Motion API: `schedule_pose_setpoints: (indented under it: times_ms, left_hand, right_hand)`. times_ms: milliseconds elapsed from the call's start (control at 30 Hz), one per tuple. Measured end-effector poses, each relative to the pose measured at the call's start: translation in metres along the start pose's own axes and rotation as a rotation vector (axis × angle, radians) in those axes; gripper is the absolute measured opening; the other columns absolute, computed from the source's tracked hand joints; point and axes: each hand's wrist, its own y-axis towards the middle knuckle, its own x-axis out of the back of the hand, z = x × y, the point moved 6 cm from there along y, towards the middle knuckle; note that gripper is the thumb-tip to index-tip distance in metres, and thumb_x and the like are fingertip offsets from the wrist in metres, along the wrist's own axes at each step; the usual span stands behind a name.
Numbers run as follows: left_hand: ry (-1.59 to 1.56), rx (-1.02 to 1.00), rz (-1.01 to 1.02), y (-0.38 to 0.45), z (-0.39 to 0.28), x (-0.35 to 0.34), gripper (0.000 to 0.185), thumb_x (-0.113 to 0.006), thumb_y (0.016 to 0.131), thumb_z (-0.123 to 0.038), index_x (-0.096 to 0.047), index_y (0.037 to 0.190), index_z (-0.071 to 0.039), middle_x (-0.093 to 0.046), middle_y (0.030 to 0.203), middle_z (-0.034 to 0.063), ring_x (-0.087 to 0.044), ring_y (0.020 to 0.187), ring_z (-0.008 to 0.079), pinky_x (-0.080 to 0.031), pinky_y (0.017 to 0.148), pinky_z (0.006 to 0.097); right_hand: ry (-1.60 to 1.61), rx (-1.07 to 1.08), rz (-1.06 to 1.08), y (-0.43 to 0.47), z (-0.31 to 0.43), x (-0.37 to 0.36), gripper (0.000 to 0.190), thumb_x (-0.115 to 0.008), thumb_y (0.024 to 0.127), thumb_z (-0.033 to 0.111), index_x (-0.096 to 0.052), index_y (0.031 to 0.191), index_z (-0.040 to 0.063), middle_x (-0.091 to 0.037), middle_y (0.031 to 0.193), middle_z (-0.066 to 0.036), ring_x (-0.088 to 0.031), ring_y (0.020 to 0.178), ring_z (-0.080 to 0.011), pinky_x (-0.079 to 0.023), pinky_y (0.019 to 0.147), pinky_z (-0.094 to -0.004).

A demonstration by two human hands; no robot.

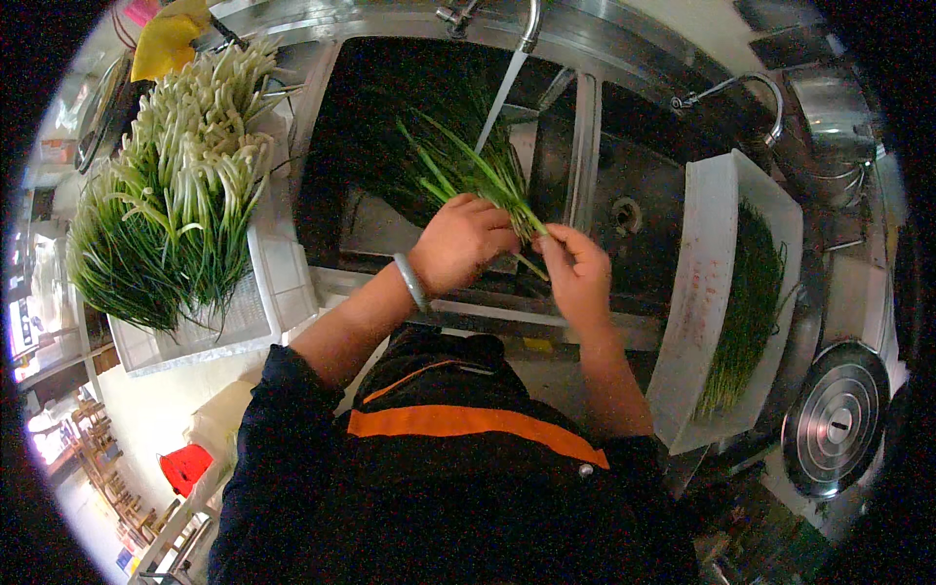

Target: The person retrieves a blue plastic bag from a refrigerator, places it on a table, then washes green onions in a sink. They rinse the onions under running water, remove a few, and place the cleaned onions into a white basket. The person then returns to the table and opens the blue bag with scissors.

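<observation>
Over the left basin of a stainless steel sink (pixel 585 161), my left hand (pixel 464 241) grips a small bunch of green onions (pixel 486 168). Their green tops point away from me, towards the basin. My right hand (pixel 581 267) pinches the lower end of one thicker stalk between thumb and fingers, close beside the left hand. A stream of water (pixel 501 102) runs from the faucet (pixel 532 29) and falls beside or onto the green tops; which one I cannot tell. More greens lie in the dark basin, mostly in shadow.
At the left, a white plastic crate (pixel 281 285) carries a large heap of green onions (pixel 183 183). A white plastic bin (pixel 702 292) with thin greens (pixel 749 314) stands at the right, near a second faucet (pixel 768 95). A round metal lid (pixel 837 424) and a red bucket (pixel 185 468) are lower down.
</observation>
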Motion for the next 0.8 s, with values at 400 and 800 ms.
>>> schedule_pose_setpoints:
  times_ms: [400, 800]
  left_hand:
    - [0.026, 0.422, -0.579, -0.036, 0.035, 0.072, 0.029, -0.077, 0.069, -0.006, -0.069, 0.097, -0.01, -0.064, 0.102, 0.0095, -0.059, 0.097, 0.0312, -0.047, 0.086, 0.0415]
    - [-0.277, 0.803, -0.385, -0.19, -0.009, 0.017, 0.014, -0.068, 0.081, -0.002, -0.067, 0.094, -0.005, -0.067, 0.09, 0.0137, -0.064, 0.084, 0.0339, -0.052, 0.074, 0.0411]
  right_hand:
    - [0.195, -0.082, 0.102, 0.019, 0.022, -0.031, 0.026, -0.056, 0.096, 0.008, -0.062, 0.121, 0.002, -0.064, 0.088, 0.0, -0.049, 0.069, -0.0042, -0.04, 0.06, -0.0202]
    - [-0.145, 0.256, -0.061, 0.084, -0.008, -0.064, 0.026, -0.063, 0.092, 0.008, -0.063, 0.116, 0.0, -0.071, 0.1, -0.016, -0.069, 0.091, -0.0282, -0.053, 0.085, -0.0359]
